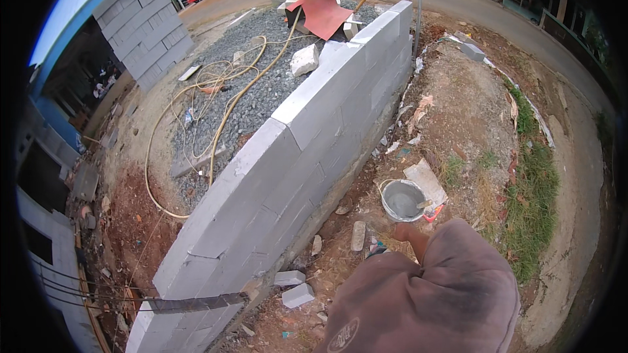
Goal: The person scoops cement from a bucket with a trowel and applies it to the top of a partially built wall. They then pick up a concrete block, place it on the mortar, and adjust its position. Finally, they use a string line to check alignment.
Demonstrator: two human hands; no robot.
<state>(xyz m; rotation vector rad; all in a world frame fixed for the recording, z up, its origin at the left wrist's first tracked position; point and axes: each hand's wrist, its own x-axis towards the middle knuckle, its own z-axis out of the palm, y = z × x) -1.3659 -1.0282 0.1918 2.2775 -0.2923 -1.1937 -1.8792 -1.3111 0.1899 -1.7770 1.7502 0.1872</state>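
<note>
Honestly, neither of my hands clearly shows, so I can't tell my grip or which is nearer. One bucket [388,210] sits right of centre, just above my clothing [425,294], one tool handle [424,204] angled rightward; one block wall [320,140] runs diagonally leftward.

A block wall [327,131] runs diagonally across a roadside plot, from lower left to upper middle. On its left, a hose [235,100] lies in loops over gravel [222,39], with a stack of blocks [144,29] farther left. Near the wall's far end, a sheet [327,14] is draped over blocks. On the right side, a bucket [394,216] holds mortar [399,195], a slab [428,180] just beside it. Two loose blocks [298,295] lie by the wall's near foot. Grass [540,206] lies farther right; a road [445,1] passes behind.
</note>
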